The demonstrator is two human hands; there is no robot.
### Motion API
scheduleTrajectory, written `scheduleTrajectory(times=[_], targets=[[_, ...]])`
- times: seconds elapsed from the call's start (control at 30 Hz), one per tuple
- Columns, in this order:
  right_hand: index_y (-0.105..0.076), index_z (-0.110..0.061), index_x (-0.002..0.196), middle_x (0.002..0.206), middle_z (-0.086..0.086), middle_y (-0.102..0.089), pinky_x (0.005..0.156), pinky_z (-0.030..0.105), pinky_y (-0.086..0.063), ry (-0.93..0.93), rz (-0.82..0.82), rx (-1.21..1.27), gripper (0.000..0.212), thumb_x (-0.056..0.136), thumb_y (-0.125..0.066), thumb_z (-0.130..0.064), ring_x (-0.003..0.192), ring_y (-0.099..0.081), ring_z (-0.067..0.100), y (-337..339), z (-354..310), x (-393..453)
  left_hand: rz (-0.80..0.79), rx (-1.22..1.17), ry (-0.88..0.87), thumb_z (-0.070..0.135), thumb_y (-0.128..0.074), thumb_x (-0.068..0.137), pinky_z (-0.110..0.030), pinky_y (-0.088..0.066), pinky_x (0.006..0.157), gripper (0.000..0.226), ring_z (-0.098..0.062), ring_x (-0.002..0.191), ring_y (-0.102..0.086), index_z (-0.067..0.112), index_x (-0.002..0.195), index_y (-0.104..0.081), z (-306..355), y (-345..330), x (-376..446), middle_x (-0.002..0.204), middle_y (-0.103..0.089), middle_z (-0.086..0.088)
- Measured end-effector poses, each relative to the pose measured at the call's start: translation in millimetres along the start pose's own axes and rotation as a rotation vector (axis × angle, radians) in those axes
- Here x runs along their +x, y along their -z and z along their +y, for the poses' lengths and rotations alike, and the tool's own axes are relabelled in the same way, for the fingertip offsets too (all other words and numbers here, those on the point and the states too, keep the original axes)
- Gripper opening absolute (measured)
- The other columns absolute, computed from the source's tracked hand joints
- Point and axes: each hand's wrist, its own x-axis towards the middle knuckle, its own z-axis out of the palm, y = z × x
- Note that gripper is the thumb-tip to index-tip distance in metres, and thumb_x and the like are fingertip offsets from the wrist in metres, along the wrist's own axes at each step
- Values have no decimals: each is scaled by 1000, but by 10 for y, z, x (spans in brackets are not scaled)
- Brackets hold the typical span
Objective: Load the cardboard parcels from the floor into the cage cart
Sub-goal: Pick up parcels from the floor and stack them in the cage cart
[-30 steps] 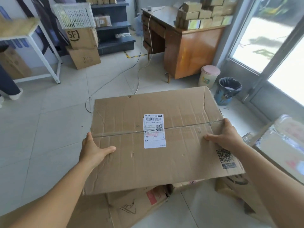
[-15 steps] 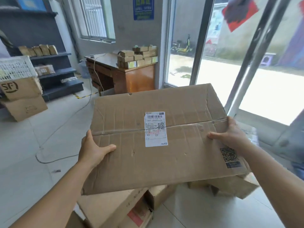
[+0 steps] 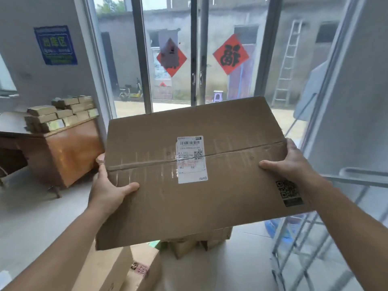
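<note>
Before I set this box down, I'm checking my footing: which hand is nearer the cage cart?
Probably the right hand. It grips the box's right edge, and the cage cart's bars stand just below that side.

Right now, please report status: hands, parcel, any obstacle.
Left hand and right hand grip the cardboard parcel at its ends, lifted. Cage cart low at right. More parcels on the floor below.
</note>
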Motion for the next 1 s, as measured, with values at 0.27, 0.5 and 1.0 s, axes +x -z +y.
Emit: scheduleTrajectory(times=[0.27, 0.5, 1.0], targets=[[-39, -19, 136, 125, 8, -56, 98, 40, -45, -100, 265, -70, 91, 62, -90, -35, 113, -56, 29, 1514, 765, -68, -203, -62, -166, 35, -91, 59, -41, -36, 107, 110, -33, 127, -44, 10, 147, -31, 1221, -1251, -141, 136, -45, -17], [-36, -31, 134, 126, 5, -55, 97, 51, -48, -233, 427, -62, 114, 34, -78, -66, 112, -57, 29, 2595, 1526, -211, -349, -131, -324, 27, -88, 65, -35, -39, 97, 90, -26, 117, -48, 16, 139, -38, 2209, -2287, -512, 122, -46, -4], [-39, -26, 134, 131, 5, -51, 97, 47, -46, -599, 753, 40, 88, 62, -89, -35, 117, -53, 29, 3730, 3156, -1104, -728, -31, -599, 37, -87, 65, -43, -36, 106, 109, -31, 131, -41, 12, 150, -24, 3666, -4381, -1463, 144, -39, -11]])
